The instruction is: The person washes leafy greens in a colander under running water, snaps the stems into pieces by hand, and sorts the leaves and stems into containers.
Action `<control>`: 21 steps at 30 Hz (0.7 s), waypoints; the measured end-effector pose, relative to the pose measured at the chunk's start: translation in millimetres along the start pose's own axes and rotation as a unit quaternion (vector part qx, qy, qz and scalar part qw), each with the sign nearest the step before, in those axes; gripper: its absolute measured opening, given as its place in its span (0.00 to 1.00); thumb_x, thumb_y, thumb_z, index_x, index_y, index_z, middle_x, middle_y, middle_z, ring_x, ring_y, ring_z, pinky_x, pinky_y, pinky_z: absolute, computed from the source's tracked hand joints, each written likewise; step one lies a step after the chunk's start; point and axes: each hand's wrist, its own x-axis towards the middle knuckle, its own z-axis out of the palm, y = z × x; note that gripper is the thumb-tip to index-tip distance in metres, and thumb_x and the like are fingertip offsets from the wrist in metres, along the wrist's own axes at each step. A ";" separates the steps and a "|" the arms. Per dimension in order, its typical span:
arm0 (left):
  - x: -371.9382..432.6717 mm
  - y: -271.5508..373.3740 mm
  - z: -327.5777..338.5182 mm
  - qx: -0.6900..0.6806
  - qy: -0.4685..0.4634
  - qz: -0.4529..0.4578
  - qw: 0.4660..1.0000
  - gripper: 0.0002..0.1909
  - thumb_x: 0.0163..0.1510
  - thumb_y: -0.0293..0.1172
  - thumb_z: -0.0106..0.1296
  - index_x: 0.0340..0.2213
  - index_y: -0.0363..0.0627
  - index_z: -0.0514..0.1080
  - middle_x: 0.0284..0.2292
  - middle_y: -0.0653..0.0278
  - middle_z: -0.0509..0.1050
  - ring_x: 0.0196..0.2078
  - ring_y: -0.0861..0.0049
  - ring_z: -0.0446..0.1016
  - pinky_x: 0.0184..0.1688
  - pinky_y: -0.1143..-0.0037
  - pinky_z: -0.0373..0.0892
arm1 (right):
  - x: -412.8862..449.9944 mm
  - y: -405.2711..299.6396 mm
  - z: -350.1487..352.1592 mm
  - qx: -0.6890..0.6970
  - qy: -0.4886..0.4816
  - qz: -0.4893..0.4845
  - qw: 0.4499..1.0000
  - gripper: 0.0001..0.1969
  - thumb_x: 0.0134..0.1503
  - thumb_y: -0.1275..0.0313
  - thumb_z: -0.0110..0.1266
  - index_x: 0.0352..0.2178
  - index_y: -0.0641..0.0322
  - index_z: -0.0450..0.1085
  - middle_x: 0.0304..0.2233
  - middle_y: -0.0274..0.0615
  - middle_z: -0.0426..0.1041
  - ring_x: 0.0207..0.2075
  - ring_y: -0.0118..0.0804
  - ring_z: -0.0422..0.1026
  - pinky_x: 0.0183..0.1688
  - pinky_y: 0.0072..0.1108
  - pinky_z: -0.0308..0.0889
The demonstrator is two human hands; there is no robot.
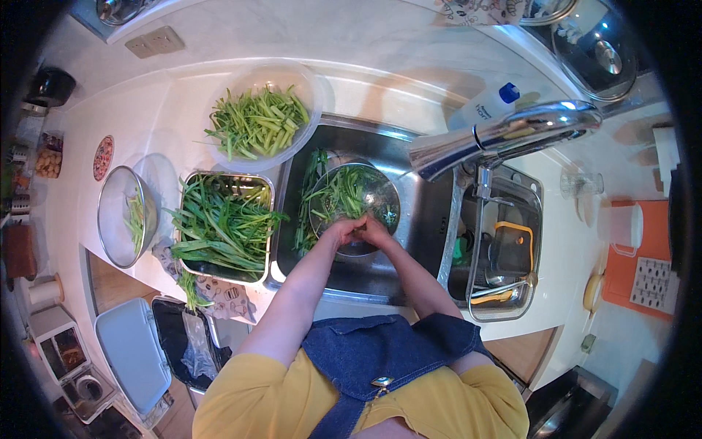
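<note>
Both hands are together at the near part of a round metal bowl [396,192] in the left basin of a steel sink. My left hand [346,230] and my right hand [375,230] touch the near ends of green leafy stalks [348,189] in the bowl; the fingers are partly hidden, so their grip is unclear. More long green leaves [310,219] lie in the sink left of the bowl. Left of the sink, a rectangular metal tray [270,241] is heaped with leafy greens [225,219]. Behind it, a translucent plastic bowl [313,104] holds cut green stems [263,120].
A chrome faucet [493,134] arches over the sink's right side, before a blue-capped bottle [485,104]. A wire basket [535,274] with utensils sits over the right basin. A mesh strainer [115,217] stands far left. Below the counter's left edge is an open bin [181,340].
</note>
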 end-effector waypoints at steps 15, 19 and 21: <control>-86.0 17.9 64.0 0.220 0.102 0.130 0.961 0.20 0.45 0.34 0.49 0.42 0.50 0.60 0.34 0.66 0.67 0.40 0.73 0.64 0.37 0.67 0.64 | -5.9 -55.9 -56.8 -0.004 0.143 -0.083 0.986 0.19 0.36 0.72 0.57 0.34 0.59 0.64 0.27 0.43 0.68 0.27 0.36 0.69 0.29 0.22 0.65; -108.0 17.1 64.2 0.310 0.042 0.194 0.930 0.20 0.47 0.31 0.47 0.43 0.42 0.59 0.33 0.65 0.68 0.37 0.75 0.67 0.36 0.74 0.64 | -33.4 -69.9 -80.2 0.142 0.026 -0.094 0.985 0.14 0.36 0.76 0.56 0.29 0.61 0.65 0.24 0.36 0.67 0.24 0.27 0.67 0.26 0.16 0.65; -126.1 20.6 72.4 0.242 0.004 0.183 0.953 0.19 0.47 0.32 0.46 0.42 0.42 0.60 0.33 0.64 0.68 0.35 0.75 0.69 0.34 0.75 0.65 | -54.5 -83.3 -93.3 0.340 0.000 -0.089 0.936 0.10 0.38 0.79 0.54 0.26 0.62 0.65 0.22 0.32 0.66 0.24 0.23 0.66 0.25 0.14 0.65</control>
